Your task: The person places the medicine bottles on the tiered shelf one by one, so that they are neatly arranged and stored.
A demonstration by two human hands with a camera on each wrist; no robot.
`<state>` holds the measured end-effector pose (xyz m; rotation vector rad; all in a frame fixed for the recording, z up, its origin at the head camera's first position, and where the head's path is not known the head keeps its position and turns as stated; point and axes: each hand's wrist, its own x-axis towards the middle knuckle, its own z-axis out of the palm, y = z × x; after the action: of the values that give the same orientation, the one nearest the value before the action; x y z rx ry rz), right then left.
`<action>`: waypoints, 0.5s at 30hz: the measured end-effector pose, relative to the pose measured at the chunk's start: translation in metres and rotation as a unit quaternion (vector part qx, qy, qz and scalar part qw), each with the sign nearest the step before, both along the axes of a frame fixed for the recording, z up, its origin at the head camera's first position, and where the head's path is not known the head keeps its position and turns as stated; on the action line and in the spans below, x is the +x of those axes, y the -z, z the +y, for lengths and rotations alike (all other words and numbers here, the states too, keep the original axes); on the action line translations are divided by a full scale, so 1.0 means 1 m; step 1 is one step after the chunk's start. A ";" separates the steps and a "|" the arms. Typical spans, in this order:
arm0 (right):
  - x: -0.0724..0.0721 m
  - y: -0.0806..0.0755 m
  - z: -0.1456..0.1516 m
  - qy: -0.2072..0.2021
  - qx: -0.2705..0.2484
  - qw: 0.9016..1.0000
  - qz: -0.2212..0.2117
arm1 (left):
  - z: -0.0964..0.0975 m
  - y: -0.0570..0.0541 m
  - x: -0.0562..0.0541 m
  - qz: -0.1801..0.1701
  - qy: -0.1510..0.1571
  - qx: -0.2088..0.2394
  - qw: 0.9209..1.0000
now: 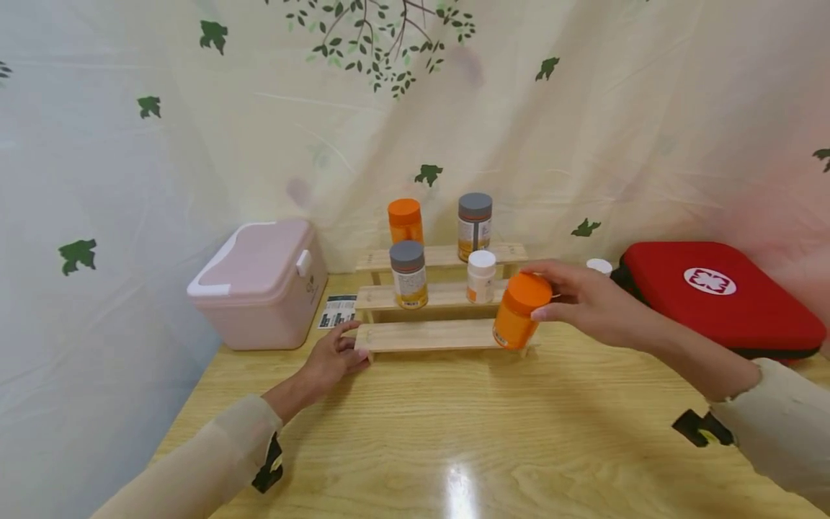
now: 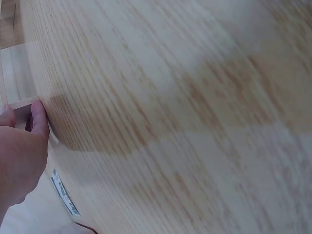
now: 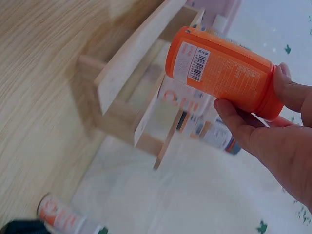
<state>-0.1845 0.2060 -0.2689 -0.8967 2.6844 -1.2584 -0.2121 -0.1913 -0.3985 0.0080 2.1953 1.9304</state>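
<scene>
My right hand (image 1: 586, 303) holds an orange pill bottle (image 1: 514, 328) near its orange cap, tilted, at the right end of the lowest step of a three-tier wooden rack (image 1: 428, 335). In the right wrist view, thumb and fingers grip the orange bottle (image 3: 219, 70) at its cap end, its barcode label showing. My left hand (image 1: 333, 358) pinches the left end of that lowest step; the left wrist view shows the fingers at the wood's corner. On the middle step stand a grey-capped bottle (image 1: 410, 277) and a small white bottle (image 1: 481, 277). Another orange bottle (image 1: 405, 222) and grey-capped bottle (image 1: 475, 227) occupy the top step.
A pink lidded box (image 1: 259, 288) stands left of the rack, with a printed card (image 1: 338, 311) between them. On the right lies a red first-aid case (image 1: 713, 303). A white-capped bottle (image 1: 599, 266) is partly hidden behind my right hand. A patterned curtain (image 1: 363, 144) hangs behind the wooden table (image 1: 402, 432).
</scene>
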 end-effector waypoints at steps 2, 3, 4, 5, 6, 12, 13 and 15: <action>-0.006 0.002 -0.014 -0.016 -0.008 1.000 -0.001 | 0.000 0.001 0.000 -0.002 0.000 -0.001 1.000; -0.009 0.004 -0.022 -0.022 -0.010 1.000 0.002 | 0.000 0.001 -0.001 -0.003 0.001 -0.002 1.000; -0.012 0.005 -0.029 -0.027 -0.011 1.000 0.006 | -0.001 0.002 -0.001 -0.003 0.001 -0.002 1.000; -0.015 0.006 -0.036 -0.034 -0.015 0.999 0.006 | -0.001 0.002 -0.001 -0.003 0.001 -0.002 1.000; -0.019 0.006 -0.043 -0.039 -0.017 0.999 0.007 | -0.001 0.002 -0.001 -0.004 0.001 -0.002 1.000; -0.034 0.010 -0.082 -0.063 -0.023 0.998 -0.011 | -0.001 0.002 -0.001 -0.002 -0.002 -0.001 1.000; -0.036 0.011 -0.087 -0.070 -0.028 0.997 -0.017 | 0.000 0.002 -0.002 -0.002 -0.002 -0.003 1.000; -0.040 0.012 -0.098 -0.081 -0.035 0.996 -0.028 | 0.000 0.001 -0.002 -0.004 -0.004 -0.003 1.000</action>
<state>-0.2242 0.1081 -0.2807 -1.0457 2.4817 -1.3292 -0.2142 -0.1913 -0.4000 -0.0082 2.1988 1.9254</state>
